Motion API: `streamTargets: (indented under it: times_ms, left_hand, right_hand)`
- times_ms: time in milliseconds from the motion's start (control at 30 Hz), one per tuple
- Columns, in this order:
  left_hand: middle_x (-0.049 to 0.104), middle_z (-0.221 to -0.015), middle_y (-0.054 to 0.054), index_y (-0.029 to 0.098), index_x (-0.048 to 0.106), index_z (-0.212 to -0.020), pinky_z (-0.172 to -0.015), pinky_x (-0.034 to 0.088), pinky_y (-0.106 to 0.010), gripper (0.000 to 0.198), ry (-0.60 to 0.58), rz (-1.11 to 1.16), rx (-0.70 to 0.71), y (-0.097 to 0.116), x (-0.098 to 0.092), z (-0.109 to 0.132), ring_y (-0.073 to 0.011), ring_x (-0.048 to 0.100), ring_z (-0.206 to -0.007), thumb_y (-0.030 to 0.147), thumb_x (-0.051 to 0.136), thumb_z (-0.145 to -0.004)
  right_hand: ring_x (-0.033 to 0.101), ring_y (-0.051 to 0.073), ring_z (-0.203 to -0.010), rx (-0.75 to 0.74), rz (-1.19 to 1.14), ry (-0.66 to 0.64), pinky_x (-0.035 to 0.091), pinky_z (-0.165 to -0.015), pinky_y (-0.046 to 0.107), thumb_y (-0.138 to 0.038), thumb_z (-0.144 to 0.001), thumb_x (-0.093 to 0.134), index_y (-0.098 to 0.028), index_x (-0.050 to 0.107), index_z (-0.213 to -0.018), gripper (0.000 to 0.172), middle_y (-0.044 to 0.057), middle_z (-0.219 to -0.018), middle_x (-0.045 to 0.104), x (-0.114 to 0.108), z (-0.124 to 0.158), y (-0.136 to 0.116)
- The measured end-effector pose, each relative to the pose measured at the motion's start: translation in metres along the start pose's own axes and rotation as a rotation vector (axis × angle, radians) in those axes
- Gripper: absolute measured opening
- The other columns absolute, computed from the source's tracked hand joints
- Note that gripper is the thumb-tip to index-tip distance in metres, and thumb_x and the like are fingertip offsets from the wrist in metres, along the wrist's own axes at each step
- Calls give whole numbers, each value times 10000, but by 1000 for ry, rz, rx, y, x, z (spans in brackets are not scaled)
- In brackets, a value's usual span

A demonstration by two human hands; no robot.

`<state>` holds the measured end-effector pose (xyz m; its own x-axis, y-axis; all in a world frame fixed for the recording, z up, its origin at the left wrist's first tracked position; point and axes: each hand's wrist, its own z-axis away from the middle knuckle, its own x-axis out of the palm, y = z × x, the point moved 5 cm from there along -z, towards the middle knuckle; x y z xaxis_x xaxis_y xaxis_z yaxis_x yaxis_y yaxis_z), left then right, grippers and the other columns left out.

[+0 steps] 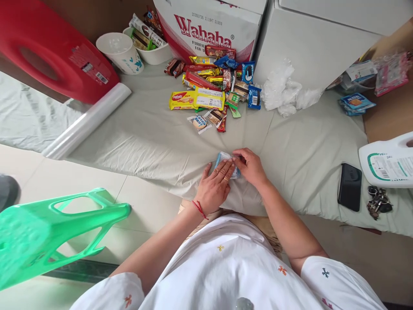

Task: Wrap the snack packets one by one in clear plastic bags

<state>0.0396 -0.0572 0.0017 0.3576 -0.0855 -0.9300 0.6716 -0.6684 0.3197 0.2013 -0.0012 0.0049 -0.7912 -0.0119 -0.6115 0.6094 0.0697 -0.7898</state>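
My left hand [215, 186] lies flat, fingers stretched out, over a small blue-and-white packet [222, 156] near the front edge of the covered surface. It hides much of the packet. Fingers curled, my right hand [251, 165] pinches the packet's right side, where some clear plastic shows. Farther back is a pile of wrapped snacks, with a yellow biscuit packet [209, 98] and a small round biscuit in a clear wrapper [199, 122] closest to my hands.
A Wahaba-printed carton [209, 26] stands behind the snacks, beside crumpled clear plastic bags [284, 92]. At left are a plastic roll [88, 120], a red jug [74, 56], a paper cup [121, 54] and a green stool [64, 232]. A phone [350, 187], keys [380, 202] and white jug [390, 161] lie right.
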Motion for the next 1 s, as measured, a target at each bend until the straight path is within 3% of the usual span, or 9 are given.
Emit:
streamTargets:
  times_ms: [133, 233, 333, 400, 500, 600, 733, 867, 1000]
  left_hand:
    - [408, -1662, -114, 215, 359, -1622, -1286, 148, -591, 624, -74, 111, 75, -16, -2, 3, -279, 346, -1562, 187, 414, -1001]
    - [516, -1596, -88, 261, 546, -1496, -1266, 245, -586, 547, 24, 247, 61, -24, -12, 9, -298, 334, -1561, 163, 468, -964]
    - [635, -1420, -132, 232, 682, -1263, -1112, 470, -525, 352, 328, 386, -171, -31, -29, 22, -317, 517, -1404, 200, 538, -943]
    - [689, -1211, -139, 201, 668, -1162, -875, 575, -411, 240, 459, 490, -448, -35, -35, 34, -255, 682, -1086, 288, 540, -980]
    - [695, -975, -76, 189, 601, -1049, -597, 502, -289, 290, 319, 751, -743, -31, -27, 41, -135, 647, -645, 458, 499, -1021]
    - [672, -881, -21, 198, 536, -991, -500, 422, -249, 416, 180, 1024, -836, -19, -21, 31, -79, 550, -482, 614, 540, -971]
    - [548, -645, 45, 190, 557, -930, -458, 330, -197, 569, 86, 1361, -900, -4, -14, 13, -76, 487, -485, 747, 636, -849]
    - [623, -733, -11, 160, 637, -888, -507, 351, -190, 582, -4, 1529, -860, 10, -10, 4, -98, 566, -624, 714, 761, -759]
    - [608, -778, -1, 156, 656, -936, -525, 335, -202, 535, -47, 1656, -793, 17, -5, 4, -78, 521, -623, 602, 857, -719]
  right_hand:
    - [602, 178, -768, 96, 86, -183, 494, -751, 326, -323, -889, 686, -157, 639, -1327, 470, 66, -962, 697, -6, -9, 6]
    - [563, 157, -705, 103, 46, -279, 441, -682, 293, -367, -897, 666, -169, 695, -1146, 319, 21, -827, 666, -6, -3, 4]
    - [540, 142, -659, 173, -115, -249, 409, -632, 276, -418, -885, 643, -186, 676, -903, 234, -10, -728, 628, -3, 12, 8]
    - [529, 138, -644, 237, -243, -176, 407, -618, 273, -451, -846, 665, -194, 651, -852, 258, -20, -705, 613, 0, 21, 13]
    - [524, 135, -654, 278, -442, -68, 419, -630, 270, -486, -795, 714, -200, 641, -813, 296, -25, -693, 600, 4, 32, 15]
    - [493, 119, -630, 304, -625, 2, 409, -609, 258, -507, -785, 756, -203, 638, -802, 327, -33, -684, 581, 6, 40, 5]
    - [381, 90, -537, 354, -746, 31, 311, -489, 238, -550, -810, 762, -215, 622, -830, 363, -48, -682, 536, 12, 55, -11]
    - [413, 95, -564, 331, -706, 83, 325, -485, 230, -589, -864, 719, -217, 624, -863, 384, -32, -718, 539, 10, 69, -14]
    - [421, 106, -566, 409, -737, 55, 297, -444, 230, -700, -925, 573, -236, 641, -1100, 501, -13, -790, 571, 1, 78, -8]
